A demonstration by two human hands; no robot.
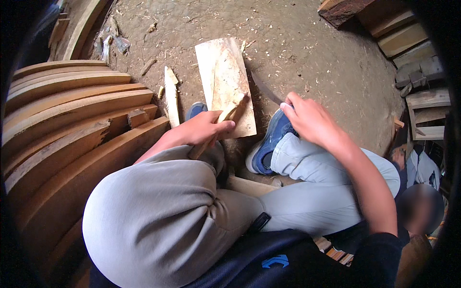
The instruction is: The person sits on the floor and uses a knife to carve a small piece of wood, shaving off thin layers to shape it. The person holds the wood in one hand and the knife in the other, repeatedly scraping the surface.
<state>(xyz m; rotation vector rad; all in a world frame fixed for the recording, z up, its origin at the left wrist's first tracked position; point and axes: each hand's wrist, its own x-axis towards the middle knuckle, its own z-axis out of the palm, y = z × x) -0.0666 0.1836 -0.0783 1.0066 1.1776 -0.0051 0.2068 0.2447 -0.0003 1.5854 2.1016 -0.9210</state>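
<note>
My left hand (204, 128) is wrapped round a wooden stick (231, 108), pale at its far end. That end leans over a flat wooden board (213, 60) lying on the dirt floor between my feet, and the near end runs back past my left knee. Out to the right, my right hand (307, 117) is closed on a long blade like a machete (264, 89); its handle is hidden in my fingers. The dark blade points up and left toward the board's right edge, apart from the stick.
Stacked planks (81, 96) fill the left side. A split wood piece (171, 93) lies left of the board, with chips scattered about. My blue shoe (273, 139) is close below the blade. Timber (403, 38) stands at the upper right; another person (422, 209) is at the lower right.
</note>
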